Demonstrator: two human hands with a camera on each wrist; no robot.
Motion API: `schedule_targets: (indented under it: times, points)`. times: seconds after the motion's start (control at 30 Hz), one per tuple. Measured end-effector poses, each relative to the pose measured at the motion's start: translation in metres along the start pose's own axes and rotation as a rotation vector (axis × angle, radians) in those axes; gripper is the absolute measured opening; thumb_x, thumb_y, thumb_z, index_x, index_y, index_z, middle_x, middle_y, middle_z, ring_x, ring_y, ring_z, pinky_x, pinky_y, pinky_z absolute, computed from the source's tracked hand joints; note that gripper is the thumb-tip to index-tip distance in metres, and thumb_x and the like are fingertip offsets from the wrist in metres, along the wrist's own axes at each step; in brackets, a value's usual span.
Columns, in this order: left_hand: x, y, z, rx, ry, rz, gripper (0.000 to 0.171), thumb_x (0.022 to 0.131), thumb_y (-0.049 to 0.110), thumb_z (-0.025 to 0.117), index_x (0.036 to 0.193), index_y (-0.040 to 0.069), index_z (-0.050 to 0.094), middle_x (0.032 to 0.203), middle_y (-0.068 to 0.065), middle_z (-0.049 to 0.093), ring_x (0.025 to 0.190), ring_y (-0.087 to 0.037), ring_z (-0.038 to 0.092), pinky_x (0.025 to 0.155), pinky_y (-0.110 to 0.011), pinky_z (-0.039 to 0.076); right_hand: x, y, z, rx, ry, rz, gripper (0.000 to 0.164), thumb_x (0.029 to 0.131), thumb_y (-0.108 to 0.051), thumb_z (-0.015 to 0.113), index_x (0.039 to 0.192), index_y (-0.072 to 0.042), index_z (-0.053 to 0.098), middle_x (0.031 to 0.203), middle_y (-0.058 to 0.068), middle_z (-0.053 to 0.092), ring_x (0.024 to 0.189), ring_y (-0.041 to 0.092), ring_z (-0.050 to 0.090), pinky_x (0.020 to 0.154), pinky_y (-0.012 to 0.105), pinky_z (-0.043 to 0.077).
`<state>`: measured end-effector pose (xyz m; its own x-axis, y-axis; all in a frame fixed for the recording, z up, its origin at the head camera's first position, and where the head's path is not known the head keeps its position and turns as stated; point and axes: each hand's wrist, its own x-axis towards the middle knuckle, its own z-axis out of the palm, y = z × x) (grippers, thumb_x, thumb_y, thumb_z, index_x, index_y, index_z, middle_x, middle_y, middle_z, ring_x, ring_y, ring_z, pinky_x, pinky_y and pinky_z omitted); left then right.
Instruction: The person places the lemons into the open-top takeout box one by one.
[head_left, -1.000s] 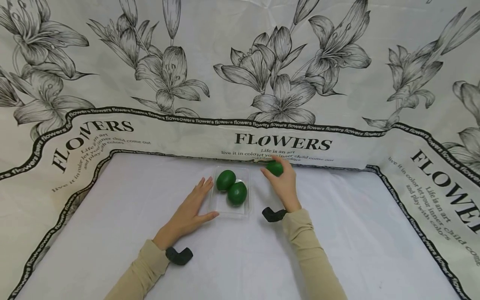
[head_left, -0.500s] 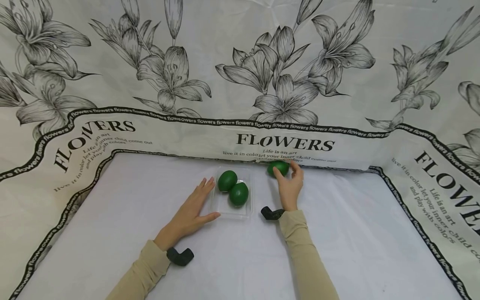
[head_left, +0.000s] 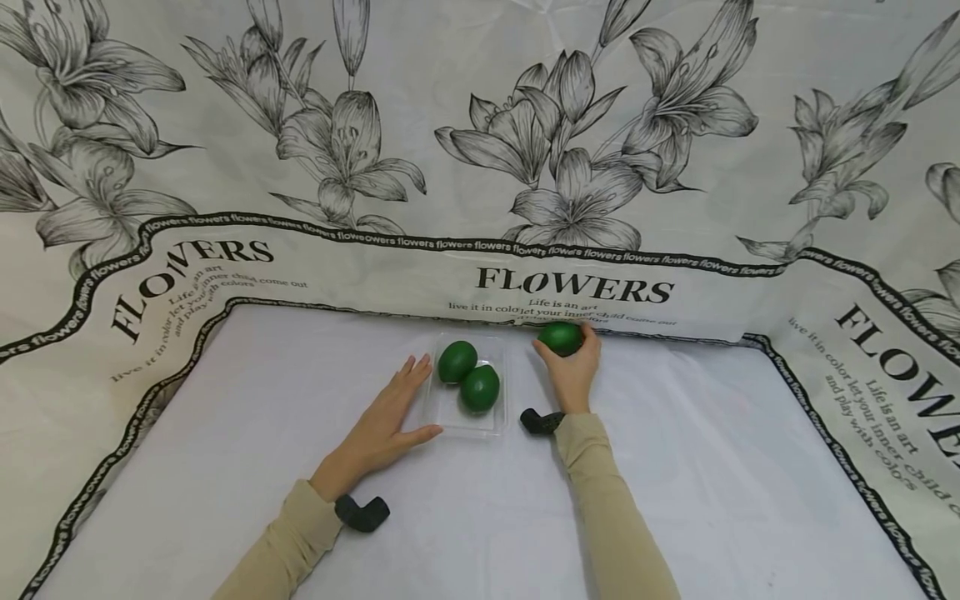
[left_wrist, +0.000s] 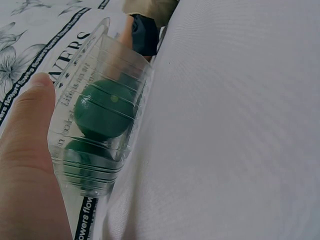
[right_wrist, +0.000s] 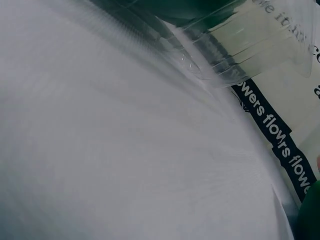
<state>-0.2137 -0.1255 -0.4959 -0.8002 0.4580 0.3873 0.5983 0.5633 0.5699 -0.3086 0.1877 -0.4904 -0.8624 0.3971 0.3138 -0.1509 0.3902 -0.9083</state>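
Two green limes (head_left: 468,375) lie in a clear plastic tray (head_left: 453,417) in the head view. Against the tray's left side rests my left hand (head_left: 381,429), its fingers extended and its thumb near the front corner. To the right of the tray, near the back edge of the table, my right hand (head_left: 573,375) holds a third lime (head_left: 561,337), thumb on its left and fingers on its right. The left wrist view shows the tray's ribbed wall (left_wrist: 92,162) beside the left thumb (left_wrist: 32,120). Only a sliver of the third lime (right_wrist: 311,215) enters the right wrist view.
White cloth (head_left: 480,517) covers the table. A hanging curtain (head_left: 420,275) with printed flowers and lettering rises along the back and both sides. Black curved pieces (head_left: 362,513) sit at both wrists, below beige sleeves.
My right hand has shifted its grip, the thumb moving from across the lime to its left side; the lime stays near the back edge. The left hand and tray keep their places.
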Motion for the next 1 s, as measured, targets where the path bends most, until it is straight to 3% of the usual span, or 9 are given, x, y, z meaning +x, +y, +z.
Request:
schedule_targets:
  times: [1.0]
  points:
    - [-0.0001, 0.0001, 0.0005, 0.01, 0.0, 0.004, 0.09, 0.092, 0.047, 0.067, 0.159, 0.009, 0.021, 0.166, -0.001, 0.014, 0.152, -0.026, 0.007, 0.118, -0.055, 0.019, 0.0043, 0.0005, 0.0018, -0.096, -0.015, 0.027, 0.083, 0.081, -0.023, 0.08, 0.147, 0.001, 0.036, 0.144, 0.019, 0.039, 0.131, 0.034, 0.038, 0.111, 0.049, 0.029]
